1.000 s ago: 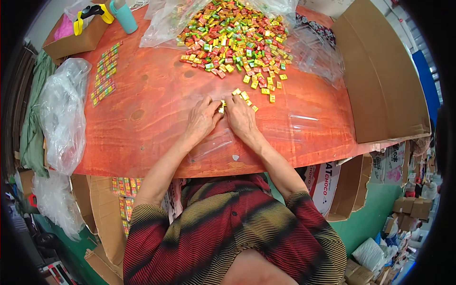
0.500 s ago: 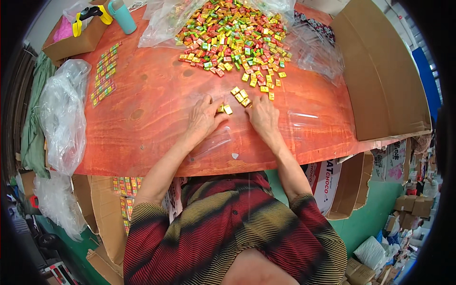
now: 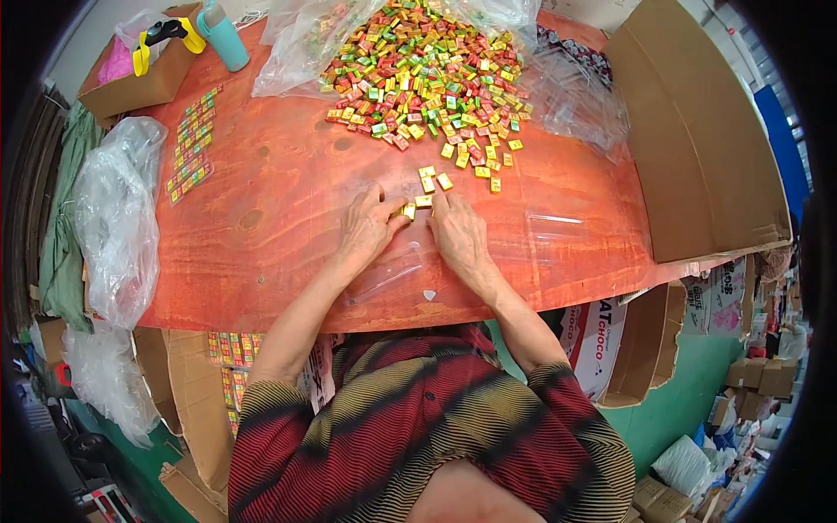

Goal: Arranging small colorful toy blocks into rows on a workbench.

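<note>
Small yellow box-shaped pieces (image 3: 424,201) lie between my hands on the reddish wooden table (image 3: 296,209). My left hand (image 3: 366,230) has its thumb and fingers bent about yellow pieces (image 3: 408,211) at the left end of this group. From the other side, my right hand (image 3: 460,235) presses its curled fingertips against the group's right end, partly covering a piece there. Just beyond the fingertips sit a few loose yellow pieces (image 3: 445,181). A clear plastic tray (image 3: 389,272) lies below my hands, and another clear tray (image 3: 558,227) is right of my right hand.
A large heap of red, green and yellow pieces (image 3: 427,78) spreads across the far side beside clear plastic bags (image 3: 305,44). Filled packs (image 3: 192,144) lie at the left. A tall cardboard box (image 3: 697,131) stands at the right; a teal bottle (image 3: 224,37) is at the far left.
My right hand has moved left, closer to my left hand. Some yellow pieces have shifted left between the fingertips, and those beyond them have spread apart.
</note>
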`<state>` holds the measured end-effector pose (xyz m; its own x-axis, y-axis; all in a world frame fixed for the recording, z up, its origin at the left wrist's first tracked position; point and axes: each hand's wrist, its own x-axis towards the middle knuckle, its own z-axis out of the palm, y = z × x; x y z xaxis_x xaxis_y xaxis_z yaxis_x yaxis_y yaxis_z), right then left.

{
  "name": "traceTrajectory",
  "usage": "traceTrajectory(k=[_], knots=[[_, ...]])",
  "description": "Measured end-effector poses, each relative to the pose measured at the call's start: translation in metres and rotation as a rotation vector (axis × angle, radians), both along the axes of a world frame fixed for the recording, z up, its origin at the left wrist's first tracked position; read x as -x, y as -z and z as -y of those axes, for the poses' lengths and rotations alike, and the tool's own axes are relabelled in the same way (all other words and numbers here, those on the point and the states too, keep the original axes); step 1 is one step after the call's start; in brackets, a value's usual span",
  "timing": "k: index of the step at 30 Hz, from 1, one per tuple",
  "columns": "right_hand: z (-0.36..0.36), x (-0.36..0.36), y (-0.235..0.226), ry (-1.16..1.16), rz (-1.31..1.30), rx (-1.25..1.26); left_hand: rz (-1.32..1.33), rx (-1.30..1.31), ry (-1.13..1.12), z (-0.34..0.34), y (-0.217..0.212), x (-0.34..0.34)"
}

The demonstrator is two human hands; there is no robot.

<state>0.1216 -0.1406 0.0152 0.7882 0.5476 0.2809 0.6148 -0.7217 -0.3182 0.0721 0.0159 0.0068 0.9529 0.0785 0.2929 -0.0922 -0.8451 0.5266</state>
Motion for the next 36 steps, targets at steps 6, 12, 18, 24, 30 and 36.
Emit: traceTrajectory(k=[6, 12, 18, 24, 30, 36], knots=[[-0.018, 0.003, 0.004, -0.093, -0.059, -0.027, -0.006, -0.009, -0.005, -0.009, -0.004, 0.011], [-0.035, -0.012, 0.001, -0.21, -0.101, -0.074, -0.027, -0.006, -0.049, -0.024, -0.006, 0.018], [-0.012, -0.055, 0.009, -0.302, 0.136, -0.009, -0.033, 0.068, -0.031, -0.019, 0.0, 0.01], [0.024, -0.064, 0.007, -0.144, 0.064, 0.024, -0.047, -0.017, -0.028, -0.011, 0.005, 0.002], [0.029, -0.098, -0.001, 0.087, 0.189, -0.093, -0.079, -0.009, -0.041, -0.009, 0.001, 0.0], [0.021, -0.122, 0.009, 0.134, 0.168, 0.072, -0.028, -0.003, -0.019, -0.004, 0.001, -0.009]])
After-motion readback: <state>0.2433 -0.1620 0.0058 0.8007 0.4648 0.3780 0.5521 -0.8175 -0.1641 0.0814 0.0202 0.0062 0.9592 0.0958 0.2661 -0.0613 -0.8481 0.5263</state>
